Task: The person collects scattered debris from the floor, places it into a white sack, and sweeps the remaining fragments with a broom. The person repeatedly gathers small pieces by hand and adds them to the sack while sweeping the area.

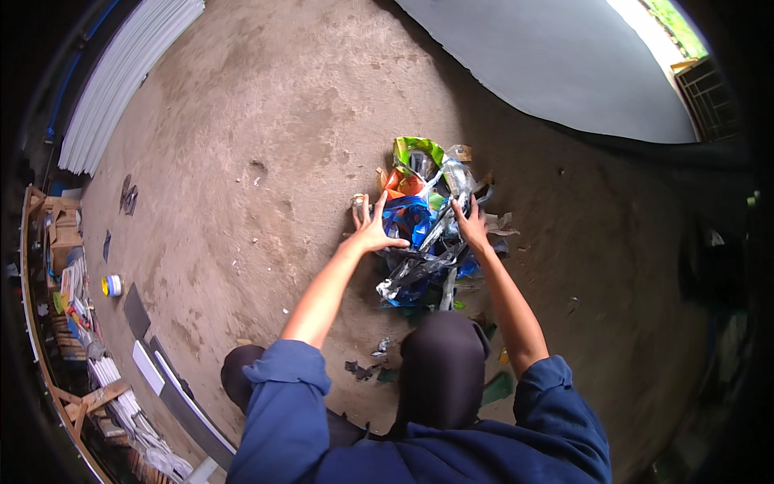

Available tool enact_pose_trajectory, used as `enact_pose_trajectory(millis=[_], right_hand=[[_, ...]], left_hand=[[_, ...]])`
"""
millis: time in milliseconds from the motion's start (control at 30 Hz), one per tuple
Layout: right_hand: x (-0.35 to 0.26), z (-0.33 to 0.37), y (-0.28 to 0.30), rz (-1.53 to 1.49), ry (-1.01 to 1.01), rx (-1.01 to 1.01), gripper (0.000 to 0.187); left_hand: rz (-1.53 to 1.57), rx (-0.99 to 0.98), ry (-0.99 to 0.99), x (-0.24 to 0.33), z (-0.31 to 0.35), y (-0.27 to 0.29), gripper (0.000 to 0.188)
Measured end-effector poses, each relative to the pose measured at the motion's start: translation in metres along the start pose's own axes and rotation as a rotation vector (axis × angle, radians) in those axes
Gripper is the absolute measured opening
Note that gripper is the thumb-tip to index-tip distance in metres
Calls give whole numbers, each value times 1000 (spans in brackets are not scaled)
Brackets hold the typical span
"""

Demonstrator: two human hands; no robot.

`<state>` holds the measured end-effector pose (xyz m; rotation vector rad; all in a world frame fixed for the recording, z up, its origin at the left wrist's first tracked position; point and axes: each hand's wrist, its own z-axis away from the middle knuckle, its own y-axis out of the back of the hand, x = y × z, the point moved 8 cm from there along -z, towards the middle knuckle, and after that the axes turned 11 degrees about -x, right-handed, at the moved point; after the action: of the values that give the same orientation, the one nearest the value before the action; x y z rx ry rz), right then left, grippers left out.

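Observation:
A heap of crumpled plastic scraps (435, 242), blue, black, clear and silvery, lies on the ground in front of my knees. At its far end are a green wrapper (431, 148) and orange pieces (409, 185). My left hand (372, 229) rests against the left side of the heap, fingers spread and thumb reaching over the blue plastic. On the opposite side, my right hand (471, 219) lies against the clear and black film with its fingers apart. Neither hand is closed around a piece, though some fingertips are partly hidden among the scraps.
Bare dirt ground (210, 218) surrounds the heap. A large grey sheet (556, 64) spans the far right. White corrugated panels (129, 81) stand far left, above a cluttered wooden shelf (68, 234). A small yellow-and-white tub (111, 285) sits nearby. Dark and green scraps (498, 388) lie near my knees.

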<state>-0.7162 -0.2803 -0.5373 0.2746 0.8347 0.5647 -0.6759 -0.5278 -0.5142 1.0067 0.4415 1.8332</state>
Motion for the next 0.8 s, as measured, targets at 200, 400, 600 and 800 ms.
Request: enact_pose_trajectory(millis=[200,400,600,800], right_hand=[[-45,55,-66,191,113,84,93],[-53,119,-149,105,148,-269,87],[-24,211,-52,162,204,230,58],[71,293,14,-141,256,258,57]], left_hand=[[95,310,-222,-34,40,3,91],[192,314,-430,-111,70,11,70],[228,227,-412,-65,78,-1,44],[3,-68,-348,-21,91,-58,68]])
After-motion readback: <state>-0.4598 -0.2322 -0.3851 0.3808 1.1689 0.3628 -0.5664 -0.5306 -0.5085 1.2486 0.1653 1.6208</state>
